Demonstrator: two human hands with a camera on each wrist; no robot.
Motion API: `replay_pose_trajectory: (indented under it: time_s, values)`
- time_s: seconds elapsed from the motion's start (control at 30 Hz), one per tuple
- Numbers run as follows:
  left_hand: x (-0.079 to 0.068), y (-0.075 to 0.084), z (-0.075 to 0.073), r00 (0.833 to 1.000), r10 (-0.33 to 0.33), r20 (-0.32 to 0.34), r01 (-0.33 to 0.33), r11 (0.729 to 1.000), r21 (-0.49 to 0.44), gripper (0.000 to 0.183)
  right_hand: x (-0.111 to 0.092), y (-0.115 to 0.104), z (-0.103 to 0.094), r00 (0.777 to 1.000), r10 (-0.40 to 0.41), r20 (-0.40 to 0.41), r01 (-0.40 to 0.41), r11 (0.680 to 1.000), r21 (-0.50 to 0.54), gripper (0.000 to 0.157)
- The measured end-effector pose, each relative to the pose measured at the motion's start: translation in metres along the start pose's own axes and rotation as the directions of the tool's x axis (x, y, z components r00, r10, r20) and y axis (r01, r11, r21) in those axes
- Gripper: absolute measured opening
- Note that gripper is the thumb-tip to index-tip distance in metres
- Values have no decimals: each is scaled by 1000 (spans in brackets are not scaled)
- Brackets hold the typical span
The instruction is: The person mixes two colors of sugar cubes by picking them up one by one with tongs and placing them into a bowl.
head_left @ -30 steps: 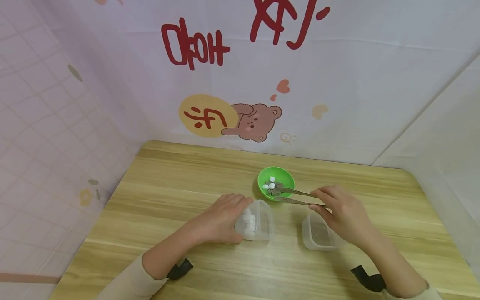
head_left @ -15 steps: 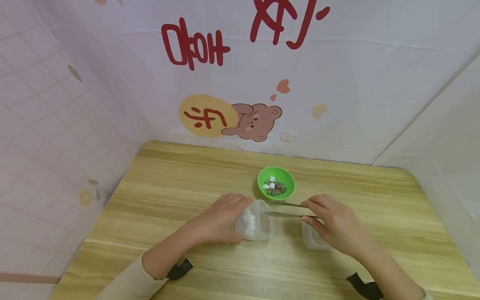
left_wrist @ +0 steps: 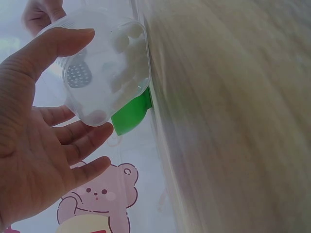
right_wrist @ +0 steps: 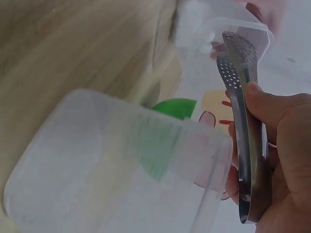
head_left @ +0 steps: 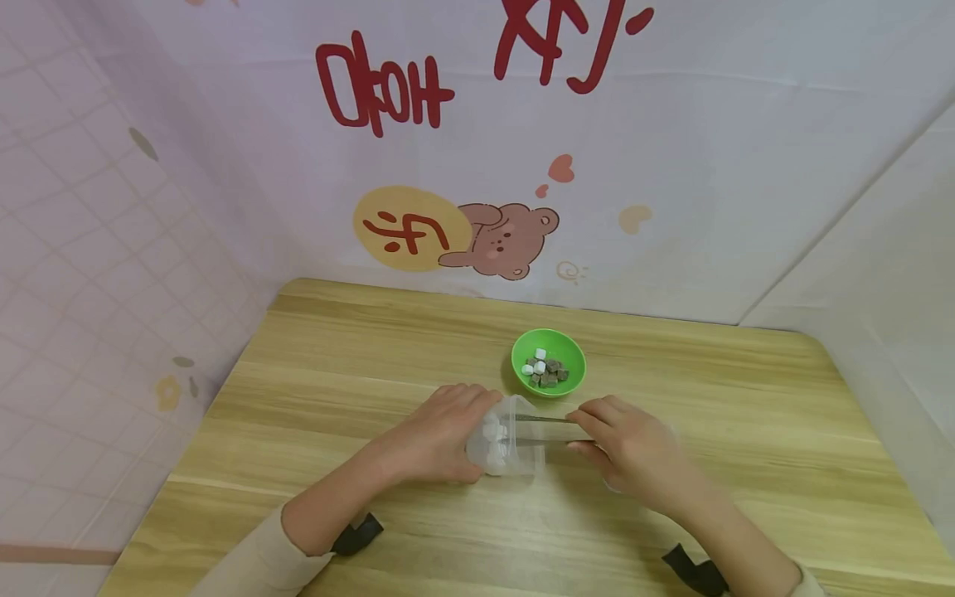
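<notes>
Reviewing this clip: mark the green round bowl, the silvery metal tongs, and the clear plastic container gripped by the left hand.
Green round bowl [head_left: 563,343], head view: bare inner wall.
Silvery metal tongs [right_wrist: 245,150], right wrist view: middle of one arm.
Clear plastic container [left_wrist: 103,63], left wrist view: surface facing the camera.

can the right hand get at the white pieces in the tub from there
Likely yes: the right hand holds metal tongs, slightly spread, at the open end of the plastic tub, and nothing visible blocks the white pieces.
</notes>
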State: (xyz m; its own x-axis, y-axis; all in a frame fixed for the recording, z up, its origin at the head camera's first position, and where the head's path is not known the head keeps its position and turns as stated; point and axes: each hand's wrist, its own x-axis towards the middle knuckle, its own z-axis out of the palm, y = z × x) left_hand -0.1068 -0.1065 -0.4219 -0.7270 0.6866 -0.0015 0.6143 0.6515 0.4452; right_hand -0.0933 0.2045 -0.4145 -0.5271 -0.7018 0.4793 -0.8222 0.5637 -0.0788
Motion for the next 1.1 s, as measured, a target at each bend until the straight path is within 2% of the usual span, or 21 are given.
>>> replay_pose_trajectory:
  time_s: [0.07,0.23,0.47,0.67,0.83,0.93,1.0,1.03,1.1]
  values:
    - [0,0,0,1000,1,-3,-1,1000,-2,94,2,-2,3,1000,0,17,0,1000,-20,47]
    - [-1,0,-1,1000,1,-5,-1,1000,-2,94,4,-5,9,999,12,48,-10,999,-33,27]
    - [0,-1,0,1000,2,-2,-2,1000,-9,92,7,-7,15,999,13,41,-13,1000,-13,34]
    - [0,0,0,1000,10,-9,-10,1000,12,93,9,-8,18,1000,3,29,-2,999,-54,35]
    - [0,-1,0,1000,7,-11,-6,1000,26,93,10,-11,18,999,-38,21,40,995,-94,36]
    - [-1,-1,0,1000,9,-13,-9,1000,30,93,10,-12,17,997,-71,6,71,991,-110,32]
    - [-1,-1,-1,1000,10,-13,-9,999,32,93,10,-13,18,996,-86,-9,85,989,-120,22]
    - [-1,-1,-1,1000,11,-13,-10,999,34,93,10,-13,18,996,-91,-18,88,988,-124,23]
    - [-2,-1,-1,1000,12,-13,-11,999,35,94,10,-13,20,995,-94,-31,89,988,-128,37]
